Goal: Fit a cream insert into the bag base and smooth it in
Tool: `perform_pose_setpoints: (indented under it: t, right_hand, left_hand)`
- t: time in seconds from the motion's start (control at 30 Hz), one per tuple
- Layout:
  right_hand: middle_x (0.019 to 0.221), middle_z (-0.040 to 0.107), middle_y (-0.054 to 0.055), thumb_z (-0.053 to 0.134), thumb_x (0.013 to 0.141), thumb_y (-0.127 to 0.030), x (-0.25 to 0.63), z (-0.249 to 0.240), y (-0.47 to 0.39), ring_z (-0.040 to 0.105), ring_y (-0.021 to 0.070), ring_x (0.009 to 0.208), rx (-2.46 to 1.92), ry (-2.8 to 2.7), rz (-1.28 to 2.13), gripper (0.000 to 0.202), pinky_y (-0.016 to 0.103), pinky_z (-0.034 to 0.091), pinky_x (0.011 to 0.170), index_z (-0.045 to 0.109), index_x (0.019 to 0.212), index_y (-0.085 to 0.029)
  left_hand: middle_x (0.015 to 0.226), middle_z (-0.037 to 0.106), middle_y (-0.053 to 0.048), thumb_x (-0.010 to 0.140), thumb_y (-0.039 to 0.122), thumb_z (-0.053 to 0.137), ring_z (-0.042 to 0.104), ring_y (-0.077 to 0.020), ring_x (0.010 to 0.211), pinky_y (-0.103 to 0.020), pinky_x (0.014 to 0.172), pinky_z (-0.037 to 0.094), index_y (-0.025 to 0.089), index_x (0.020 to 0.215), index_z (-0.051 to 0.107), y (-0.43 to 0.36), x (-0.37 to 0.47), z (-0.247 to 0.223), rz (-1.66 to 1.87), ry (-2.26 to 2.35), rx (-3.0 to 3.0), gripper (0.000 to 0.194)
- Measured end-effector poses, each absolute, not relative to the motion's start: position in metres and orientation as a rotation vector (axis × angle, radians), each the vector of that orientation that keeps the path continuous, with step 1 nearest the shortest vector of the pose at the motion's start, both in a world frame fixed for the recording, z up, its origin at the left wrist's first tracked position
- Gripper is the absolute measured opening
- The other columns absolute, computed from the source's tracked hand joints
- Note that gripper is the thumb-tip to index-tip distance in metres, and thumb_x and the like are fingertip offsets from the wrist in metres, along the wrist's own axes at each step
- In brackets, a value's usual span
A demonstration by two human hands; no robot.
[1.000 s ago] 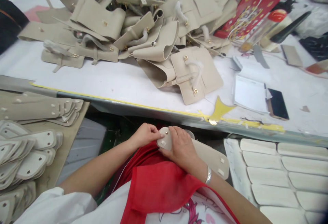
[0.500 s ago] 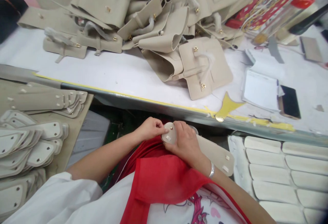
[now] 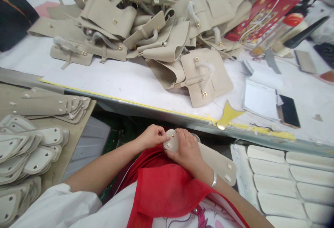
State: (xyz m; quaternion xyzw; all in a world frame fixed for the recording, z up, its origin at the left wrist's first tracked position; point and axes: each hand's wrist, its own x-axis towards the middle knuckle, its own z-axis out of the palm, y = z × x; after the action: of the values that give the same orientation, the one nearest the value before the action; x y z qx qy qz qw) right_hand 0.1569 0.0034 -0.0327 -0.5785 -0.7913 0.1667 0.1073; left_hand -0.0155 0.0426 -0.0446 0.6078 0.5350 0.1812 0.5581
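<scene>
Across my lap lies a long beige leather bag piece (image 3: 217, 162) with rounded ends, a small metal stud and white tabs. My right hand (image 3: 188, 148) is closed around it near its left end, with the fingers over the top and the thumb along the lower edge. At that rounded end, my left hand (image 3: 156, 136) is closed in a pinch, its fingertips at the leather edge beside the stud. Whether something small is also between those fingertips is hidden. A red apron (image 3: 169, 189) lies under both hands.
Beige handbags (image 3: 109, 16) are heaped on the white worktable (image 3: 99, 78). Near its edge lie a yellow piece (image 3: 228, 115), a notepad (image 3: 261, 97) and a phone (image 3: 289, 111). Stacked leather pieces (image 3: 39, 141) stand left; rows of pale panels (image 3: 276, 186) lie right.
The camera has tilted slightly, so the table and bags sit lower in view. Both hands keep nearly the same hold on the leather piece.
</scene>
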Motion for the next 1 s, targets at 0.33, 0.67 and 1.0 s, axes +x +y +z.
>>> perform_pose_setpoints:
  t: [0.33,0.67,1.0]
  right_hand:
    - [0.112,0.055,0.014,0.063,0.065,-0.041,0.154,-0.028,0.006,0.050,0.0290,0.099,-1.738,-2.338,0.513,0.060,0.040,0.038,0.085,0.050,0.117,-0.015]
    - [0.113,0.056,0.013,0.062,0.065,-0.045,0.154,-0.032,0.006,0.051,0.0276,0.101,-1.700,-2.330,0.512,0.060,0.039,0.039,0.086,0.050,0.116,-0.015]
    - [0.133,0.045,0.018,0.067,0.067,-0.045,0.172,-0.035,0.006,0.045,0.0302,0.119,-1.519,-2.465,0.630,0.086,0.046,0.037,0.097,0.031,0.137,-0.012]
  left_hand:
    - [0.049,0.051,0.004,0.064,0.038,0.066,0.041,-0.0070,0.045,-0.020,0.045,0.031,0.013,0.056,0.056,0.044,-0.013,-0.044,0.421,1.257,1.267,0.029]
    - [0.046,0.048,0.005,0.065,0.042,0.066,0.039,-0.0056,0.041,-0.019,0.043,0.028,0.013,0.058,0.054,0.045,-0.016,-0.043,0.418,1.229,1.239,0.032]
    - [0.051,0.049,0.004,0.068,0.042,0.064,0.042,-0.0062,0.045,-0.018,0.043,0.032,0.014,0.059,0.052,0.047,-0.018,-0.051,0.414,1.189,1.373,0.032]
